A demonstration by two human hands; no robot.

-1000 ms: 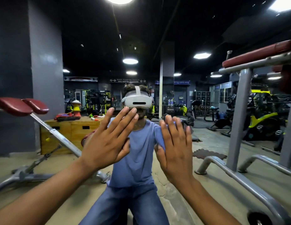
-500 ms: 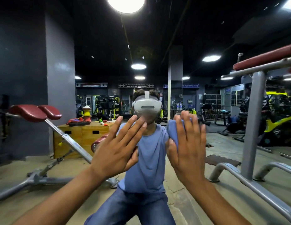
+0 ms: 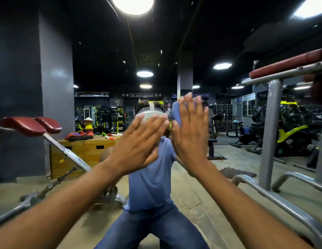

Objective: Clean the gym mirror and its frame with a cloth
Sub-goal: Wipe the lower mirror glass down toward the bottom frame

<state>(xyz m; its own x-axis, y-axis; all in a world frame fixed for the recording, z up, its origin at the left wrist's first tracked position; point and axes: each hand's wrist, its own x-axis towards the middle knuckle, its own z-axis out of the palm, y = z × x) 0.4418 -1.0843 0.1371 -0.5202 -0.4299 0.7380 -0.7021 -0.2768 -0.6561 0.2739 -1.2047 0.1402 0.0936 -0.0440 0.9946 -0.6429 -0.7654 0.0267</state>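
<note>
Our right hand [image 3: 189, 133] fingers [image 3: 185, 112] straight, pressing blue cloth [image 3: 175, 114] flat against mirror [image 3: 102, 51], centre frame. Left hand [image 3: 138, 142] at 9 o'clock of it, fingers spread, holding nothing. Risk: cloth only pinned, not gripped; could slip and drop mid-stroke. Bare left palm may smudge glass.

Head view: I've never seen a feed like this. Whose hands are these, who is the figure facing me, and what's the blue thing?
There is one picture, from a camera worn on a person's head, looking at a gym mirror. The figure in the headset is that person's own reflection. The two hands are theirs, raised to the glass. The right hand presses a blue cloth flat against the mirror with straight fingers. The left hand lies open beside it and holds nothing. The benches, the wooden box and the machines appear as reflections of the room behind.
</note>
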